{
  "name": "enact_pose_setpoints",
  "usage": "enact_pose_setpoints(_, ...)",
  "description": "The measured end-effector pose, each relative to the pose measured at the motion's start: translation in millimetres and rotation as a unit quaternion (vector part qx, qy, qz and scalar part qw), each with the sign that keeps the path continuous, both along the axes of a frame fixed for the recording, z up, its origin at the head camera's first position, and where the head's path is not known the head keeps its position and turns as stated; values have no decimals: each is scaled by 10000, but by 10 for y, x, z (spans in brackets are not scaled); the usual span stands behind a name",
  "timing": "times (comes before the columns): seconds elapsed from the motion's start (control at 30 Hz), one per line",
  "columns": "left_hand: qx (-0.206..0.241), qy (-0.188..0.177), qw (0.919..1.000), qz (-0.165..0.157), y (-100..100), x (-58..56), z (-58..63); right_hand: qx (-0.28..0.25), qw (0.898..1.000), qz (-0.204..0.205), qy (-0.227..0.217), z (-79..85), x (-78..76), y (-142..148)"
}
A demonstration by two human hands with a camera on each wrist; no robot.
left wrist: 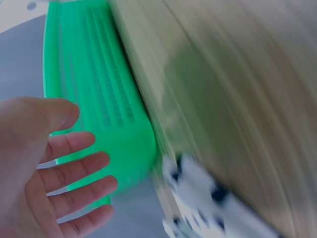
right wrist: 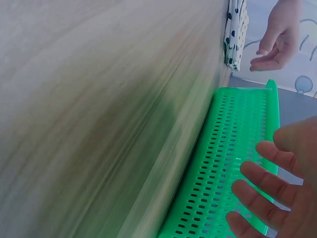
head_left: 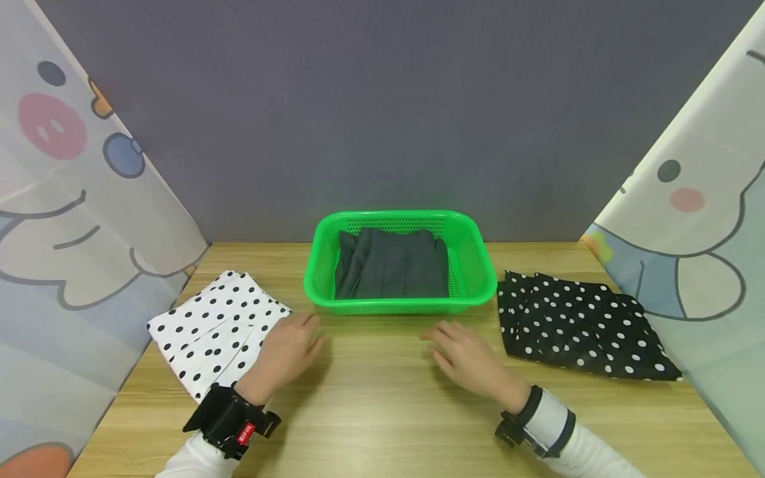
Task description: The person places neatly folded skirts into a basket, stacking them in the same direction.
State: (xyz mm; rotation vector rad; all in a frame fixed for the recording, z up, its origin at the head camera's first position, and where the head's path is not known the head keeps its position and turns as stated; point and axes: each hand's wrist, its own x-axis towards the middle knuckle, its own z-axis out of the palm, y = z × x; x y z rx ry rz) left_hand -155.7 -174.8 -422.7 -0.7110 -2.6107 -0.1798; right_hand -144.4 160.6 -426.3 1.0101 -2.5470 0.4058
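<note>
A green plastic basket (head_left: 399, 307) stands at the back middle of the table with folded dark grey cloth (head_left: 391, 265) inside. My left hand (head_left: 287, 352) hovers near the basket's front left corner, beside a folded white cloth with black dots (head_left: 221, 325). Its fingers are spread and hold nothing in the left wrist view. In front of the basket's right side is my right hand (head_left: 466, 358), its fingers loose and apart, with nothing in them. To its right lies a folded black cloth with white dots (head_left: 574, 325).
The wooden table (head_left: 382, 411) runs up to a dark grey panel (head_left: 388, 106) behind the basket. Cartoon-printed sheets (head_left: 78, 219) flank the table on both sides. Each wrist wears a strapped black camera mount (head_left: 230, 421).
</note>
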Motion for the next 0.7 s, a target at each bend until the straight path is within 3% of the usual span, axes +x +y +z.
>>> enact_pose_setpoints(0.23, 128, -449, 9964, 703, -469, -31, 47, -44, 9999, -31, -102, 3, 20, -4)
enact_pose_setpoints(0.7, 166, -703, 9888, 1309, -1254, -21, -38, -3, 9997, -22, -243, -26, 29, 3)
